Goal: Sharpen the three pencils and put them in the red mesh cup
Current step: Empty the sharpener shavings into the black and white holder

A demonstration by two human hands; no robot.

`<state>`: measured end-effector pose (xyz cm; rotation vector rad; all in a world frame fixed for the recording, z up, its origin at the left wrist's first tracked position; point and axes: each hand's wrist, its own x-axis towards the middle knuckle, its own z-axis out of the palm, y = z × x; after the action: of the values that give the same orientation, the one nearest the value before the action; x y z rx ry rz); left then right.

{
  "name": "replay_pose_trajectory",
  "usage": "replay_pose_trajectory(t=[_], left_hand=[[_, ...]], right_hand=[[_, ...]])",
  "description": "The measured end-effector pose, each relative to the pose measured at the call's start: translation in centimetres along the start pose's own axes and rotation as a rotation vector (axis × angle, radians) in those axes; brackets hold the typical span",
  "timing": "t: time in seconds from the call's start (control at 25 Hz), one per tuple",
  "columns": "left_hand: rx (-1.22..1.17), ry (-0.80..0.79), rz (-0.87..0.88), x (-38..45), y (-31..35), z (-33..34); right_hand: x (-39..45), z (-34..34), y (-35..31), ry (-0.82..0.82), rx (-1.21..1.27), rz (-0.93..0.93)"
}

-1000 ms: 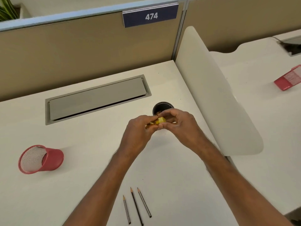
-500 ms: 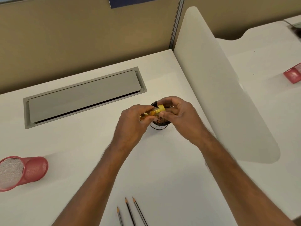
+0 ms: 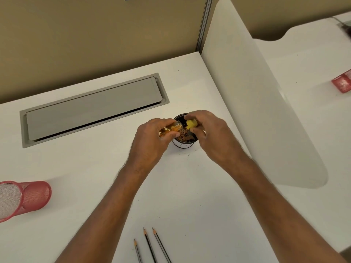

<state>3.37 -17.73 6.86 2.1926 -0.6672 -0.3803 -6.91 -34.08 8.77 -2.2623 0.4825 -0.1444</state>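
Observation:
Three dark pencils (image 3: 150, 245) lie side by side near the desk's front edge, points facing away from me. The red mesh cup (image 3: 28, 199) lies on its side at the far left, mouth toward the left edge. My left hand (image 3: 152, 141) holds the clear sharpener body (image 3: 175, 128), tilted over a small black cup (image 3: 184, 137) with shavings in it. My right hand (image 3: 210, 135) pinches the yellow sharpener cap (image 3: 191, 123) just above the black cup's rim. The two sharpener parts are apart.
A grey cable hatch (image 3: 91, 109) is set into the desk behind my hands. A white curved divider (image 3: 256, 103) bounds the desk on the right. Another red mesh item (image 3: 341, 83) sits on the neighbouring desk. Tan partition wall behind.
The yellow cap has come off the clear sharpener body, and the parts now sit apart over the black cup. My view has tilted down and closer; cup and pencils have shifted in frame.

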Motion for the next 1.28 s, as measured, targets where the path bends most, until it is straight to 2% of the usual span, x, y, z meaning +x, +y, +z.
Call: replay_pose_trajectory(t=[0.04, 0.12, 0.52, 0.6, 0.72, 0.8, 0.88, 1.04, 1.28], left_hand=[[-0.003, 0.002, 0.002, 0.0, 0.0, -0.1], [-0.007, 0.002, -0.005, -0.1, -0.2, -0.2], [-0.015, -0.006, -0.023, -0.3, -0.4, -0.4], [-0.038, -0.002, -0.024, -0.4, -0.3, -0.4], [-0.092, 0.024, -0.057, -0.7, -0.2, -0.5], [-0.132, 0.043, -0.078, -1.1, -0.2, -0.5], [-0.142, 0.054, -0.087, -1.7, -0.2, -0.6], [-0.156, 0.065, -0.112, -2.8, -0.4, -0.9], [-0.155, 0.067, -0.154, -4.3, -0.4, -1.1]], right_hand=[[-0.1, 0.2, -0.1, -0.007, -0.132, -0.057], [-0.1, 0.4, 0.0, 0.013, -0.245, -0.084], [-0.3, 0.8, 0.8, 0.055, -0.19, -0.019], [-0.5, 0.7, 0.8, 0.094, 0.032, 0.079], [-1.2, 0.5, 0.1, 0.112, 0.52, 0.289], [-2.2, 0.6, 0.0, 0.115, 0.696, 0.303], [-3.8, 0.9, -0.1, 0.108, 0.768, 0.277], [-7.8, 3.3, 0.1, 0.14, 0.624, 0.212], [-13.0, 9.6, 1.9, 0.017, 0.072, 0.166]])
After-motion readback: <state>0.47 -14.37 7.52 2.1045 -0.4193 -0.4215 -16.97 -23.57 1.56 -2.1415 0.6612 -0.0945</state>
